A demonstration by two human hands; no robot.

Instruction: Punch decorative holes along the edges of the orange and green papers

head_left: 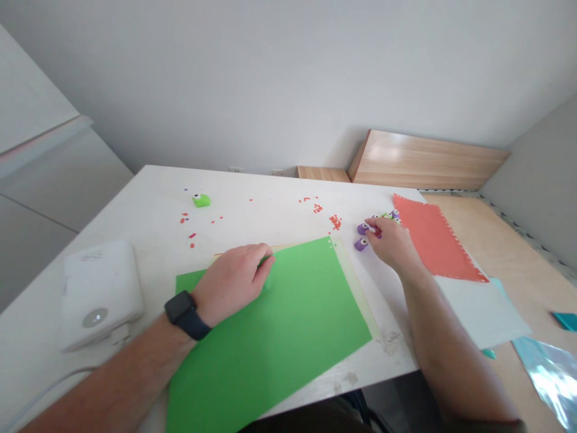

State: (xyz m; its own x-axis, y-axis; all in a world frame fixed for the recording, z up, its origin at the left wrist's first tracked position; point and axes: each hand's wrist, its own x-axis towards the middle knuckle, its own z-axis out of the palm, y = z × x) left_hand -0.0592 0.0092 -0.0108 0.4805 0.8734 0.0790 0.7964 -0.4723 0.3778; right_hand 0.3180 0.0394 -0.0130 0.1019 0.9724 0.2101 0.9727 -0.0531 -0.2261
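My left hand (243, 273), with a dark watch on its wrist, rests over a green sheet of paper (306, 300). Its fingers are curled; a sliver of green shows by the thumb, but I cannot make out what it holds. On the right, my right hand (392, 240) pinches among a cluster of small eyed pieces that look like paper punches. Its fingertips are at a purple punch (362, 228). Just below sits another purple punch (360, 244). Green and purple ones (395, 213) show partly behind the hand. The green sheet has small holes at its far right corner.
A green eyed punch (201, 200) stands at the far left. Red paper bits (335, 222) are scattered across the white table (279, 210). A red sheet (437, 240) with notched edges lies beyond my right hand. At left sits a white device (101, 288) with a cable.
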